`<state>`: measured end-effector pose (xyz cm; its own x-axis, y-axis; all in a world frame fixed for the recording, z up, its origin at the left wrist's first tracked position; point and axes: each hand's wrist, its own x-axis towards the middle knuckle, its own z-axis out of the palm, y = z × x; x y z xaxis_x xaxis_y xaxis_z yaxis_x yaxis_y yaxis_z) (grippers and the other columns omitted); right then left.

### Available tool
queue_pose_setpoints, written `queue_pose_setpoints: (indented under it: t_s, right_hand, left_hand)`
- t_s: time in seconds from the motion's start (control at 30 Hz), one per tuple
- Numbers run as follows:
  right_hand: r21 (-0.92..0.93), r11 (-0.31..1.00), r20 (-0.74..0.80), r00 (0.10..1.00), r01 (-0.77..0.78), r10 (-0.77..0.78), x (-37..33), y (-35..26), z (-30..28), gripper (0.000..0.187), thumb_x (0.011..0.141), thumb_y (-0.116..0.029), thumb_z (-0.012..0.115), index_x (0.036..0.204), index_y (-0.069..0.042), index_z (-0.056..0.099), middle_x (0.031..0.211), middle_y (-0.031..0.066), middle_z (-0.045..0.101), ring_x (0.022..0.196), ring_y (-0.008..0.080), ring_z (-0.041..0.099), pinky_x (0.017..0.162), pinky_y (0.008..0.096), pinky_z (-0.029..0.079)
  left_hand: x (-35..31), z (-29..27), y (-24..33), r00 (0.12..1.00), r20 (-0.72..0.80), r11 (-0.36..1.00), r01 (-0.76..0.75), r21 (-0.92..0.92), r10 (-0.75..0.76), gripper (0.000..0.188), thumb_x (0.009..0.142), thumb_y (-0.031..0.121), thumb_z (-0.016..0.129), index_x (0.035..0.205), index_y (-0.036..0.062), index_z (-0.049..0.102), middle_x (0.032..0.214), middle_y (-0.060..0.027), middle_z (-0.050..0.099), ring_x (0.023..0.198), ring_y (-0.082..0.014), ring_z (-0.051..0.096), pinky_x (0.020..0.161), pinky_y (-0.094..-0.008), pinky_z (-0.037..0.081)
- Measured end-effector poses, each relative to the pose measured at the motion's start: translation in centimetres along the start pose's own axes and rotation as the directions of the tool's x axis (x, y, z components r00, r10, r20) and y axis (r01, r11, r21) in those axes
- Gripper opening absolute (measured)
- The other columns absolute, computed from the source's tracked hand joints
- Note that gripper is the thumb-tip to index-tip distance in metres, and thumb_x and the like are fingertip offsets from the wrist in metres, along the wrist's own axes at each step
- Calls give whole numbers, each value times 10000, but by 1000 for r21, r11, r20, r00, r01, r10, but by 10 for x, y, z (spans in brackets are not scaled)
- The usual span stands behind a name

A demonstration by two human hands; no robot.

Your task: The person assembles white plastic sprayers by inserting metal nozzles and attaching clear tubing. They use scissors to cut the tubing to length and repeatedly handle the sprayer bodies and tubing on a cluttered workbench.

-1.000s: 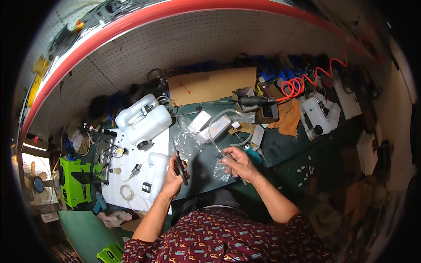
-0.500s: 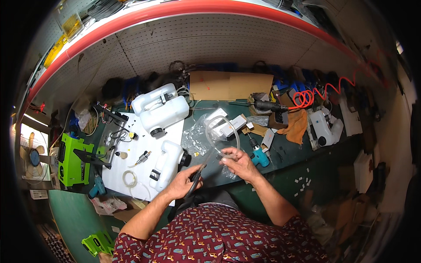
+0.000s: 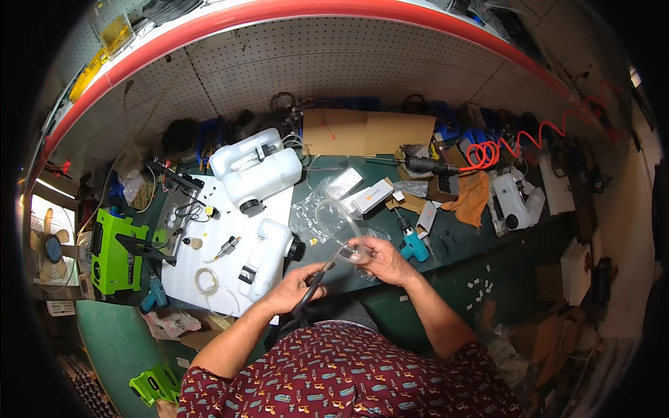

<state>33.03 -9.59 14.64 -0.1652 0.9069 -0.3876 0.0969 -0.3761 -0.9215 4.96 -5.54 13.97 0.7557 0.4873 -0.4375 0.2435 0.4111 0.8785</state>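
Note:
Near the bench's front edge, my left hand (image 3: 291, 288) grips a slim black-handled tool (image 3: 311, 287). Its thin tip points up and right toward the tubing; I cannot make out its exact kind. My right hand (image 3: 382, 260) is closed on clear plastic tubing (image 3: 337, 201), which rises in a loop above the bench. A short bend of the tube shows between the fingers, touching or nearly touching the tool's tip. Left of my hands, a white plastic tank (image 3: 266, 256) with a black cap lies on a white sheet (image 3: 202, 262).
Two more white tanks (image 3: 259, 182) lie behind on the sheet. Beside them are a small metal fitting (image 3: 228, 248), coiled tubing (image 3: 206, 281) and a green machine housing (image 3: 118, 252). A teal drill (image 3: 414, 244), white boxes (image 3: 371, 196) and an orange cloth (image 3: 468, 200) are to the right.
The tubing's loop has leaned left and lower, and its held bend has come closer to the tool's tip. My right hand has turned slightly; my left hand has barely moved.

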Motion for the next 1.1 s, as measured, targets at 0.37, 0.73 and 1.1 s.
queue_pose_setpoints:
  t_s: [0.37,0.73,1.1]
  right_hand:
    - [-88,978,-351,913,187,-206,12,15,38,415,967,-106,721,1326,83,635,1219,140,732,1097,136,638,958,278,509]
    - [5,996,-142,986,93,-91,13,6,6,382,1001,-149,697,1334,32,654,955,34,730,831,72,628,757,232,511]
    - [-60,994,-152,984,88,-96,10,19,10,416,1019,-188,673,1373,26,631,901,49,711,843,98,641,760,252,518]
  left_hand:
    - [27,48,-14,939,-332,994,-107,-36,89,649,862,-4,635,1503,35,543,821,70,527,637,-17,446,544,-208,382]
    - [30,13,-21,983,-174,998,-48,48,56,654,889,23,657,1527,95,535,803,85,520,669,-24,458,578,-207,386]
    - [28,47,-20,963,-265,994,-76,-80,52,604,888,41,606,1490,87,575,644,106,429,509,-19,384,469,-223,275]
